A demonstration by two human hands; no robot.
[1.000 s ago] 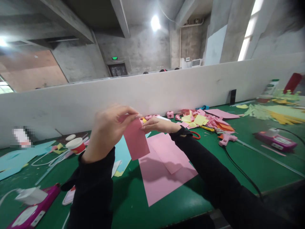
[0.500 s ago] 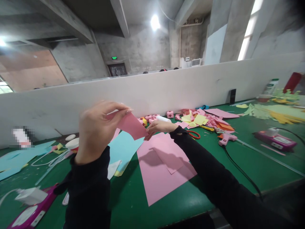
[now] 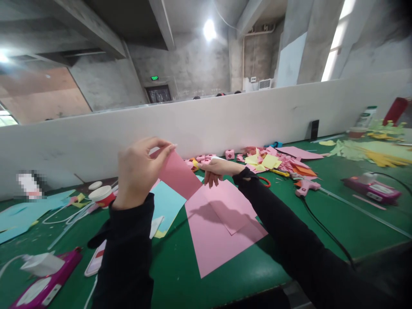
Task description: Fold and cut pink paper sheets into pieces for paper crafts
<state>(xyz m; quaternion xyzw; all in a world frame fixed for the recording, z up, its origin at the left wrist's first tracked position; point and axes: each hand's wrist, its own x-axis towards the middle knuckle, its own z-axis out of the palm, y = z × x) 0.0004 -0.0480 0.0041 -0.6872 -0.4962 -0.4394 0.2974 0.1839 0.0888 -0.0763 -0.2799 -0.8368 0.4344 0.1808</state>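
My left hand is raised above the table, thumb and fingers pinching the upper edge of a pink paper piece. This paper slants down to the right, its lower end just above a larger pink sheet. Close to the paper's right edge is my right hand, index finger stretched out and the other fingers hanging loosely apart, with nothing visible in them. Another pink paper piece lies on the large sheet. A light blue sheet lies on the table beneath my left hand's side.
Paper scraps and small folded pink cubes lie along the white partition. A pink glue gun with its cord sits right. Purple power strips flank the work area. A red-and-white cup and a phone are left.
My right hand has let go of the pink paper's right edge and moved slightly right. My left hand has shifted a little right, and the paper now hangs lower and flatter.
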